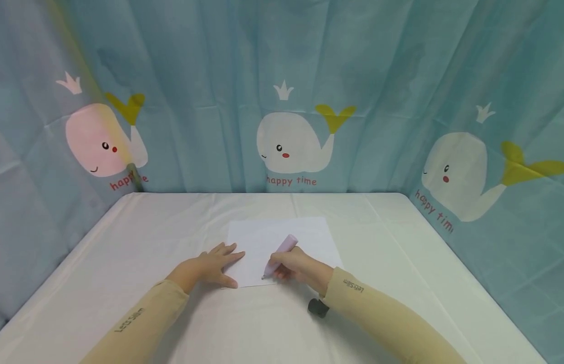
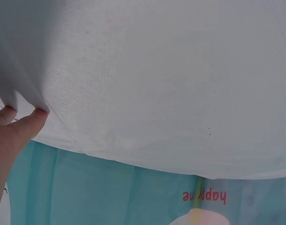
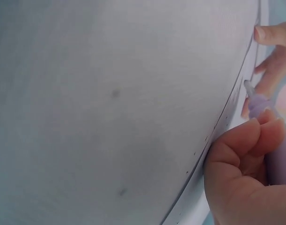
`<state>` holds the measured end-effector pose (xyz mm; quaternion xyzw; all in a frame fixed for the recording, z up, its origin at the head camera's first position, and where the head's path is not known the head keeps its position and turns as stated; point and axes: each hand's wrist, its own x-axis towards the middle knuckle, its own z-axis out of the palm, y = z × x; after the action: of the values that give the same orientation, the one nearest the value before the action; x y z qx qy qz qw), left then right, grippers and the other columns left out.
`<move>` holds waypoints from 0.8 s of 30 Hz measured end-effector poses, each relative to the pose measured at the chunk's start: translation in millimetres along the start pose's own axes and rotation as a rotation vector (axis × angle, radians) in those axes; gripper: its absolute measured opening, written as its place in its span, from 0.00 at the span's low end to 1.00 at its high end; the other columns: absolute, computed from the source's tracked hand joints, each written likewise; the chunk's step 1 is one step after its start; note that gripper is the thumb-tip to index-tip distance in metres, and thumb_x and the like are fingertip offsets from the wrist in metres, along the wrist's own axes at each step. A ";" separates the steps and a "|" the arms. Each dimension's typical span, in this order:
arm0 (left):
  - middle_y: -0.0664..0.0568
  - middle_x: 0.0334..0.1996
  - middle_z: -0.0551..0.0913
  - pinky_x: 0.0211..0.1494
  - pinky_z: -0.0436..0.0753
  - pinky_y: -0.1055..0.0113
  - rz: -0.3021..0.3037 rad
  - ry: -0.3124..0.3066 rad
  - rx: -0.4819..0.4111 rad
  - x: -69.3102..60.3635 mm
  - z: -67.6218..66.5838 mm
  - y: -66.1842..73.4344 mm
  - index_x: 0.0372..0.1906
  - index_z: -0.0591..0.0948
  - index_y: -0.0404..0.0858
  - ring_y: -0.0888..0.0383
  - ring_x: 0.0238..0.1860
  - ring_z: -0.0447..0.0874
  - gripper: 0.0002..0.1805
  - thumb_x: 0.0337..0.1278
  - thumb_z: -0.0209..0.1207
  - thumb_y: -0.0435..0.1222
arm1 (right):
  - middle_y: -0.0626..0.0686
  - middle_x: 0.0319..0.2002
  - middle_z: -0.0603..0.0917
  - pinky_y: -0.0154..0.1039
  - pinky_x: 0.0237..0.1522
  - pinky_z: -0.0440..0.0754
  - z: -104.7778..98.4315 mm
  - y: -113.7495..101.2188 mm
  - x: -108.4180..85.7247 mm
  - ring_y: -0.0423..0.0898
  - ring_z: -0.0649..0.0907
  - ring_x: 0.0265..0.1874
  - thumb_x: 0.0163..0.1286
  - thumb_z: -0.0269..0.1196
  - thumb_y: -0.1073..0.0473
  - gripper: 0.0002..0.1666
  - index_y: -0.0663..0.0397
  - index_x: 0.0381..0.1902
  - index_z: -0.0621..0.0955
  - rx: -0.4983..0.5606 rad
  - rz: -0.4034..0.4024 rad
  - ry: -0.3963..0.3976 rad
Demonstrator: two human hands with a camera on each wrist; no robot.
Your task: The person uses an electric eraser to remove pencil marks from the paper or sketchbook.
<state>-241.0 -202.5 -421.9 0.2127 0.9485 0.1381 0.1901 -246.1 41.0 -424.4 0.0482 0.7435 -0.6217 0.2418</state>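
Observation:
A white sheet of paper [image 1: 304,230] lies on the white-covered table. My left hand [image 1: 213,265] rests with its fingers spread over the paper's left edge; two of its fingertips [image 2: 40,111] show in the left wrist view. My right hand [image 1: 293,265] grips a light purple marker [image 1: 287,243] like a pen, tilted, its grey tip low over the near part of the sheet. In the right wrist view, thumb and fingers pinch the marker [image 3: 259,104] behind its tip. Whether the tip touches the paper I cannot tell.
White cloth covers the table [image 1: 163,222]. A blue-green curtain [image 1: 209,151] printed with whales hangs along the back and both sides. Beneath the right sleeve sits a small dark object [image 1: 317,307]. Beige sleeves [image 1: 140,323] cover both forearms.

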 end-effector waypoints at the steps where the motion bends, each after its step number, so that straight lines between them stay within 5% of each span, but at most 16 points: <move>1: 0.38 0.75 0.52 0.65 0.45 0.27 -0.001 0.001 0.000 0.0 -0.2 0.1 0.73 0.63 0.41 0.32 0.74 0.39 0.49 0.48 0.69 0.55 | 0.52 0.18 0.78 0.30 0.20 0.73 0.4 0.0 0.1 0.39 0.74 0.14 0.54 0.63 0.66 0.08 0.63 0.33 0.79 -0.003 0.000 0.009; 24: 0.37 0.75 0.51 0.65 0.44 0.28 -0.003 -0.006 -0.023 -1.5 -3.2 1.1 0.73 0.63 0.41 0.32 0.74 0.39 0.49 0.48 0.69 0.54 | 0.52 0.17 0.78 0.30 0.20 0.73 2.7 1.2 1.2 0.39 0.73 0.14 0.57 0.63 0.65 0.08 0.63 0.35 0.79 -0.021 -0.019 -0.023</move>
<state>-240.6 -202.7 -418.2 0.2094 0.9466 0.1480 0.1953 -245.9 38.5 -426.2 0.0314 0.7476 -0.6166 0.2448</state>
